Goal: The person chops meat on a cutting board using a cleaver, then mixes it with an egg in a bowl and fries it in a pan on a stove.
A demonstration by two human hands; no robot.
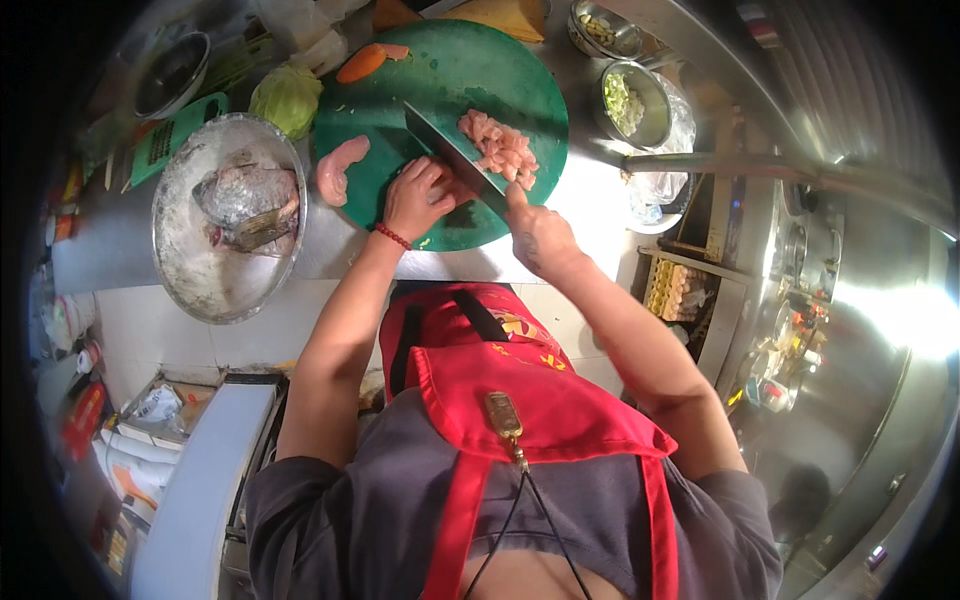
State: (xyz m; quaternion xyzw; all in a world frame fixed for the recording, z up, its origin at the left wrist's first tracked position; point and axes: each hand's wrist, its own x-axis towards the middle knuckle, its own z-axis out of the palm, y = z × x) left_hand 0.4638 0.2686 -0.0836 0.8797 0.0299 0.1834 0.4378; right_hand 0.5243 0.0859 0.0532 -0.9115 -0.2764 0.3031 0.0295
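My right hand grips a broad-bladed kitchen knife, whose blade slants up and left over a round green cutting board. Left of the blade, my left hand presses a piece of raw meat onto the board, fingers curled and mostly hiding it. Diced raw meat lies heaped on the blade's other side. A larger strip of raw meat rests at the board's left edge. Farther back on the board is a cut carrot.
A metal basin holding fish overhangs the counter's front edge at left. Behind it are a green grater and a cabbage. At right stand a bowl of chopped greens and a bowl of pale pieces, near a metal rail.
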